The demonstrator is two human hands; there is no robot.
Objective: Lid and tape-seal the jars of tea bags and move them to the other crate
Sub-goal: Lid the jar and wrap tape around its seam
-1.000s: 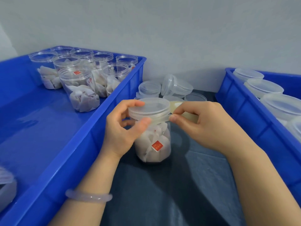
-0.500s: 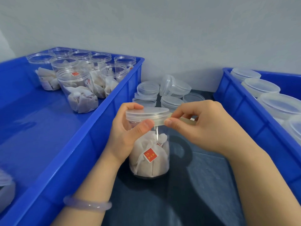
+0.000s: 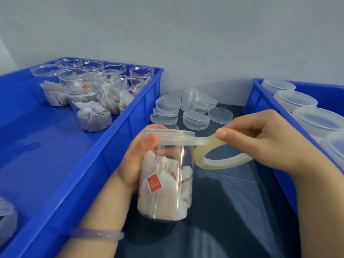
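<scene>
Dark mat (image 3: 232,211): clear lidded jar (image 3: 167,155) (w/ teabags (image 3: 162,203))

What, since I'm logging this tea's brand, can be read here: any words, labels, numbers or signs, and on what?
Nothing is legible.
Near red tag in the held jar: pale marks, too blurred to read.
Far red tag in a left crate jar: too small to read.
Loose lids, tape roll: no print visible.

The bench (image 3: 232,211) forms a narrow lane between the left crate (image 3: 111,155) and right crate (image 3: 260,101), blocked at the back by loose lids (image 3: 195,118). The left crate's near floor gives wide room. Open jars (image 3: 87,101) crowd its far corner, and lidded jars (image 3: 296,100) fill the visible part of the right crate.
</scene>
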